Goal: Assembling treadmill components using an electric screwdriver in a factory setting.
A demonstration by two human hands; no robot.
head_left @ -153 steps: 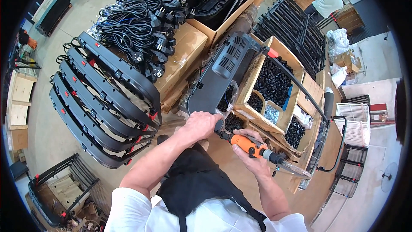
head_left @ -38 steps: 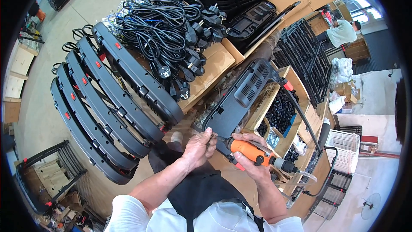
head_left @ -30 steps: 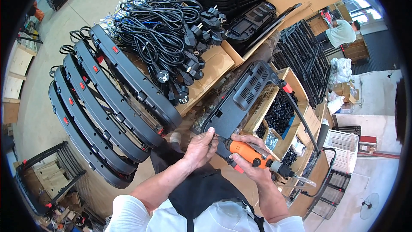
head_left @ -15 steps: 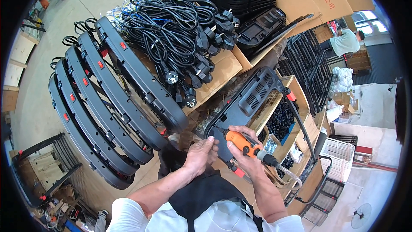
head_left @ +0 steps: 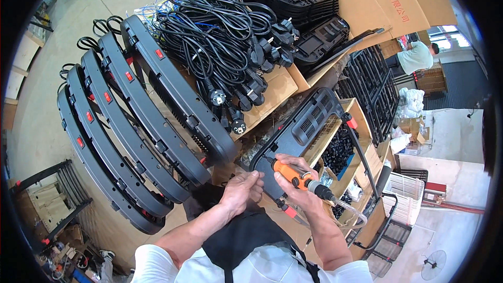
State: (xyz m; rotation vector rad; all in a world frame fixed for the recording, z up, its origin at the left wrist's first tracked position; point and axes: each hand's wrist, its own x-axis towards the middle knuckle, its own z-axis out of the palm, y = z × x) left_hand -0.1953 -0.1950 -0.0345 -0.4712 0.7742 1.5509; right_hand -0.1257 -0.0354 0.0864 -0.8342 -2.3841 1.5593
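My right hand (head_left: 302, 197) is wrapped round an orange and black power screwdriver (head_left: 287, 171) with a clear hose at its rear. The tool's nose is over the near end of a long black plastic housing (head_left: 285, 144) that has a raised slotted vent and red parts at its corners. Whether the tip touches the housing, I cannot tell. Just left of the tool, my left hand (head_left: 241, 193) has its thumb and fingers pinched together beside the housing's near end. Anything between those fingers is too small or hidden to make out.
At left stand several curved black housings (head_left: 157, 99) with red switches. Black power cords with plugs (head_left: 209, 36) are heaped on cardboard beyond. Black plastic trays (head_left: 319, 36) are stacked behind. A wooden bin (head_left: 361, 112) holds small dark parts. A person (head_left: 415, 57) stands far right.
The view has shifted slightly. My left hand has drawn a little down and away from the housing, its thumb now closer to the fingers. The screwdriver stays over the housing's near end.
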